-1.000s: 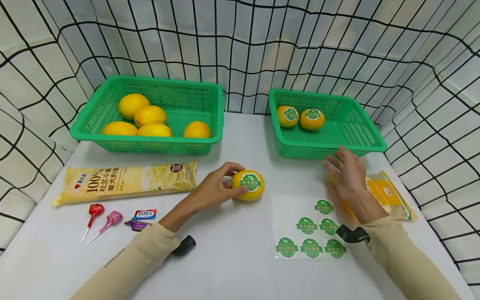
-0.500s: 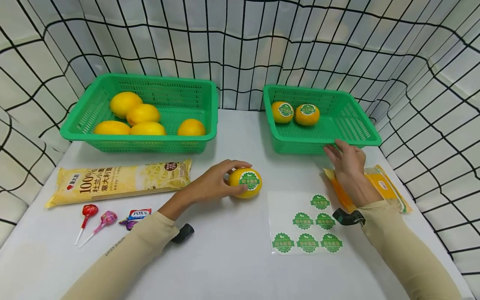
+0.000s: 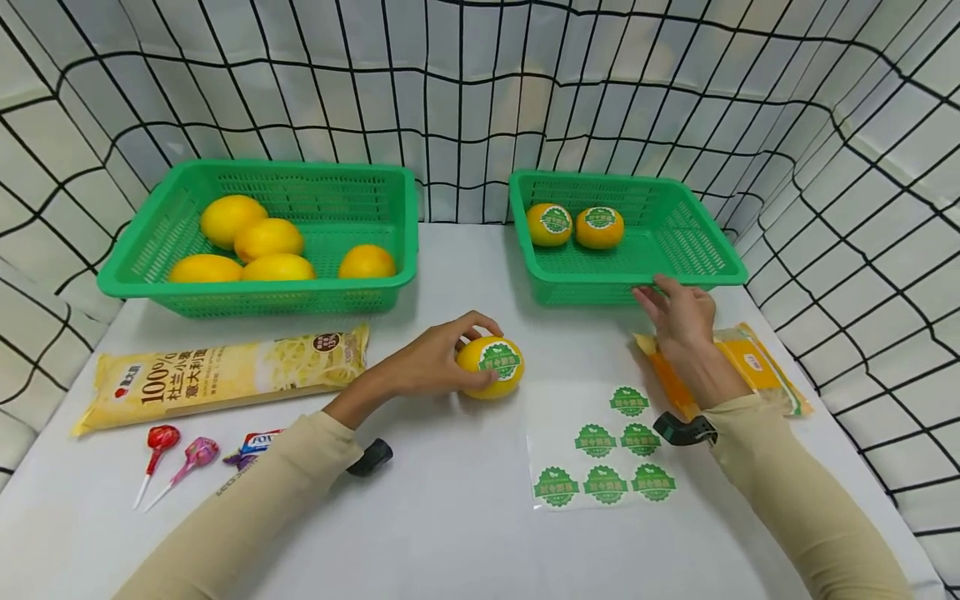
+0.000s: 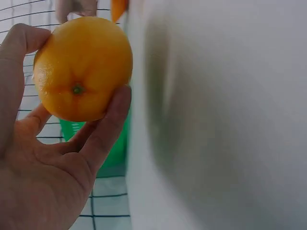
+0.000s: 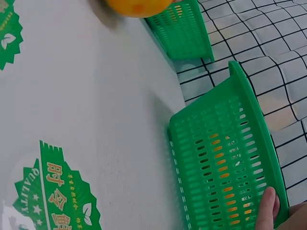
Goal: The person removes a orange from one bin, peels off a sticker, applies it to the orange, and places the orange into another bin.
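My left hand (image 3: 442,358) grips an orange (image 3: 501,357) low over the middle of the table, thumb and fingers round its sides. A round green sticker faces up on it; in the left wrist view the orange's (image 4: 84,67) stem end shows. At the right, my right hand (image 3: 681,321) pinches the front rim of the smaller green basket (image 3: 585,292), one finger (image 5: 266,208) lying against its outer wall. Inside that basket sit two oranges (image 3: 549,225) with the same stickers. A clear sheet (image 3: 540,433) with several green stickers lies in front, between the hands.
A larger green basket (image 3: 337,298) with several plain oranges (image 3: 268,239) stands at the back left. Before it lie a pasta packet (image 3: 225,375), two lollipops (image 3: 161,437) and wrapped sweets (image 3: 251,446). An orange-yellow packet (image 3: 757,362) lies under my right forearm. Black netting surrounds the table.
My right hand has gone from beside the smaller basket's front to its rim and taken hold of it. The left hand keeps its grip on the orange. The head view has shifted slightly.
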`<state>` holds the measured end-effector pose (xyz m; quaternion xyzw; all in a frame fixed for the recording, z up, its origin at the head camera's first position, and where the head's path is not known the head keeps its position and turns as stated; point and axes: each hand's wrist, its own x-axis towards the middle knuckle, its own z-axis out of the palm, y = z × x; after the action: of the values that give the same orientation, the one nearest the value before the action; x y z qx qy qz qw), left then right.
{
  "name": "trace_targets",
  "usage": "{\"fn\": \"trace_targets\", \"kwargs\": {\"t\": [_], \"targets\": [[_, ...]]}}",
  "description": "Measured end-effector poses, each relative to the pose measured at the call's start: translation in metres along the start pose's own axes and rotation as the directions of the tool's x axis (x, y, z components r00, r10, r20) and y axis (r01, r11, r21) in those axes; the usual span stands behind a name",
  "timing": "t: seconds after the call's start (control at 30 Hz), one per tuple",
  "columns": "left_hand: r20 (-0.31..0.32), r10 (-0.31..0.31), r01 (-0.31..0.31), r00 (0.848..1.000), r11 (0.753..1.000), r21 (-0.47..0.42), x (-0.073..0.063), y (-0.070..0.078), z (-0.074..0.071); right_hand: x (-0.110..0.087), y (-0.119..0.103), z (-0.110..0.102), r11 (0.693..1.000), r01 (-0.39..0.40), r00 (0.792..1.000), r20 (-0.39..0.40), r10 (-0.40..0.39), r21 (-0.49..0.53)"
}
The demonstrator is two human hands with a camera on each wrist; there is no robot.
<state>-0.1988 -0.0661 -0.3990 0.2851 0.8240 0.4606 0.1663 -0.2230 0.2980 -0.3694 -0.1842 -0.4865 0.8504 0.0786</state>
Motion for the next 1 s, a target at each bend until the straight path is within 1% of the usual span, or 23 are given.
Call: {"fn": "trace_targets", "kwargs": {"t": [0.1,0.2,0.27,0.33,0.43,0.53,0.63,0.73,0.8,0.9,1.0], "targets": [[-0.032,0.033,-0.033,0.999,0.999,-0.019,0.011,0.015,-0.006,0.001,0.003,0.0,1.0,-0.003,1.0,0.005,0.003,-0.03],[-0.076,0.073,-0.075,0.994,0.997,-0.024,0.032,0.04,-0.021,0.003,0.004,0.0,0.999,0.003,1.0,0.007,-0.002,-0.044],[-0.107,0.093,-0.096,0.99,0.995,-0.028,0.052,0.056,-0.031,0.004,0.004,-0.001,0.999,0.005,1.0,0.007,-0.004,-0.043],[-0.131,0.105,-0.109,0.986,0.994,-0.023,0.074,0.07,-0.041,0.005,0.004,-0.002,0.999,0.009,1.0,0.012,-0.008,-0.04],[-0.144,0.094,-0.092,0.985,0.996,0.018,0.111,0.081,-0.05,0.007,0.005,-0.005,0.998,0.027,0.999,0.018,-0.026,-0.05],[-0.121,0.052,-0.042,0.991,0.996,0.076,0.143,0.085,-0.056,0.007,0.007,-0.007,0.997,0.041,0.999,0.015,-0.041,-0.062],[-0.082,0.001,0.008,0.997,0.994,0.107,0.167,0.085,-0.059,0.008,0.01,-0.007,0.997,0.044,0.999,0.003,-0.044,-0.062],[-0.026,-0.034,0.036,0.999,0.994,0.104,0.186,0.086,-0.063,0.008,0.012,-0.008,0.997,0.051,0.999,-0.002,-0.051,-0.064],[0.012,-0.064,0.062,0.998,0.993,0.097,0.196,0.089,-0.065,0.009,0.012,-0.009,0.996,0.059,0.998,-0.001,-0.059,-0.064],[0.074,-0.095,0.087,0.993,0.991,0.101,0.212,0.094,-0.069,0.009,0.011,-0.009,0.995,0.068,0.998,0.009,-0.067,-0.069],[0.145,-0.121,0.104,0.982,0.988,0.116,0.227,0.097,-0.071,0.008,0.01,-0.009,0.995,0.068,0.998,0.012,-0.067,-0.078]]}}
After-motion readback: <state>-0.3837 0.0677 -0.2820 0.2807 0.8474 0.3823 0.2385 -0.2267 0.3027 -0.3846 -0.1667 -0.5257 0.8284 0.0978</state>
